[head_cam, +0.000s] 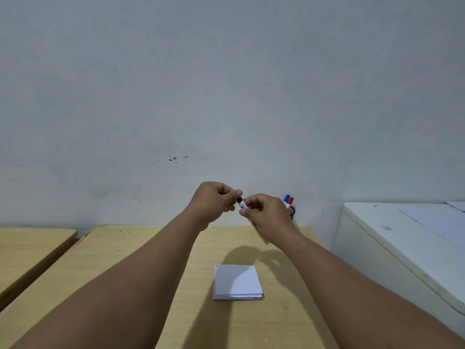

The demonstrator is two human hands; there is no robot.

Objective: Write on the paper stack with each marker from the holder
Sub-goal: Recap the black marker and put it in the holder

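Note:
Both hands are raised above the wooden table (141, 258), close together. My right hand (266, 215) grips the white barrel of a black marker (241, 203). My left hand (214, 202) pinches the marker's black cap end with thumb and fingers. Whether the cap is on or coming off is hidden by the fingers. A small stack of white paper (236, 282) lies flat on the table below the hands. Behind my right hand stands a dark mesh holder (291, 212) at the table's back right corner, with a blue marker (286, 199) and a red marker (291, 200) sticking up.
A plain grey wall rises right behind the table. A white cabinet or appliance (402, 235) stands to the right, with sheets of paper on top. A second wooden table (27, 245) is at the left, separated by a narrow gap.

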